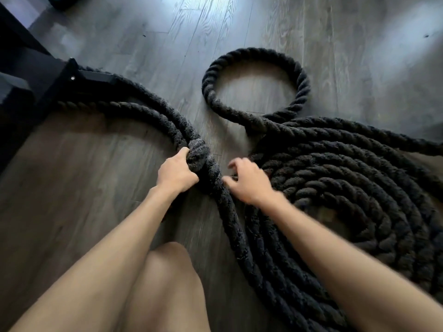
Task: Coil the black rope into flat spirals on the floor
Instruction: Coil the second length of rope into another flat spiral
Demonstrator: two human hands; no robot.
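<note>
The thick black rope [335,178] is lying on the floor [96,188], wound into a flat spiral at right. A single open loop is sitting beyond it, while two strands are curving away leftward.

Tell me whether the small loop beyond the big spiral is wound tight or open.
Open: the small loop is one ring with bare floor inside it.

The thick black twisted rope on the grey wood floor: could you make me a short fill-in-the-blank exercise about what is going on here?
1. The left hand grips the thick black twisted rope where its strands ____ together.
2. The right hand hovers by the flat spiral of coiled rope with its fingers ____.
3. Beyond the spiral, a single open loop of rope lies on the grey wood ____.

Missing words: bunch; spread; floor
</note>
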